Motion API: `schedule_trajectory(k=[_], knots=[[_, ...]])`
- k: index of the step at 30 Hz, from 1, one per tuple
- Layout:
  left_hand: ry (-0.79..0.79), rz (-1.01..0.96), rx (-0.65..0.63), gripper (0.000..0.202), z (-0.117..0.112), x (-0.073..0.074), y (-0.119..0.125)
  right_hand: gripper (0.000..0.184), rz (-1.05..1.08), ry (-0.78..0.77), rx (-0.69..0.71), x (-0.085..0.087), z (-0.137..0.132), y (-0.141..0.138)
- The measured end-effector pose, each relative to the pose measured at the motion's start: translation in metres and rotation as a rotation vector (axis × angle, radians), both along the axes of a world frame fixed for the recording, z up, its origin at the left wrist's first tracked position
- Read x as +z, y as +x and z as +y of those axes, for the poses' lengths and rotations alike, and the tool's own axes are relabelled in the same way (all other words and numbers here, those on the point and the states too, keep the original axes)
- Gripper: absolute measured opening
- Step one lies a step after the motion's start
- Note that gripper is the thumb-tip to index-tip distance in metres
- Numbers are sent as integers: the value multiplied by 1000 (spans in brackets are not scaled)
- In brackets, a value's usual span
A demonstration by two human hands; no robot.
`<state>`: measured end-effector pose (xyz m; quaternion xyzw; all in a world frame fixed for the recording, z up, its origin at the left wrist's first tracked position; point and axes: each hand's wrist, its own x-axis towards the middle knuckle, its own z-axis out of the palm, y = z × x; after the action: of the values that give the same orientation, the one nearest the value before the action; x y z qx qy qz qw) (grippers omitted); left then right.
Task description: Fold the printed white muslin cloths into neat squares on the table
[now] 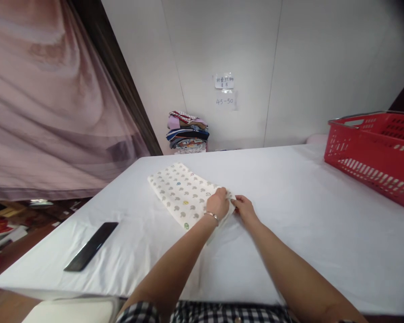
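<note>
A cream cloth (188,193) printed with small grey, yellow, green and blue motifs lies folded on the white-covered table (289,188). My left hand (218,202), with a bracelet at the wrist, is closed on the cloth near its right end. At that same end, my right hand (245,209) pinches the cloth's edge between thumb and fingers. The two hands are close together, and the fabric between them is bunched and slightly raised. The left hand hides part of the cloth, so its exact shape there cannot be made out.
A dark flat object (91,246) lies at the table's left. On the right stands a red plastic basket (373,152) with a metal handle. Behind the far edge rises a stack of folded clothes (188,132) against the wall. A pink curtain (54,98) hangs at left.
</note>
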<state>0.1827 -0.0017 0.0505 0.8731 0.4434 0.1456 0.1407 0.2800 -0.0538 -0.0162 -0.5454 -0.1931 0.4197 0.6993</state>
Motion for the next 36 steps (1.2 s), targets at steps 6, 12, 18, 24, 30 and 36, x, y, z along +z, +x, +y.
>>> schedule_trajectory(k=[6, 12, 18, 24, 30, 36], knots=[[-141, -124, 28, 16, 4, -20, 11, 25, -3, 2, -2, 2, -1, 2], [-273, -217, 36, 20, 11, -15, 5, 31, 87, 52, 63, 8, -3, 3], [-272, -198, 5, 30, 7, -13, 5, 32, 46, -2, 38, 7, -2, 3], [-151, -200, 44, 27, 8, -4, 2, 30, 72, -14, 8, 4, 0, 4], [195, 153, -155, 24, -3, -4, 2, 26, 94, 19, -5, -1, 1, 6], [151, 206, -192, 24, -15, -13, 8, 30, 125, 72, 49, -2, -4, 7]])
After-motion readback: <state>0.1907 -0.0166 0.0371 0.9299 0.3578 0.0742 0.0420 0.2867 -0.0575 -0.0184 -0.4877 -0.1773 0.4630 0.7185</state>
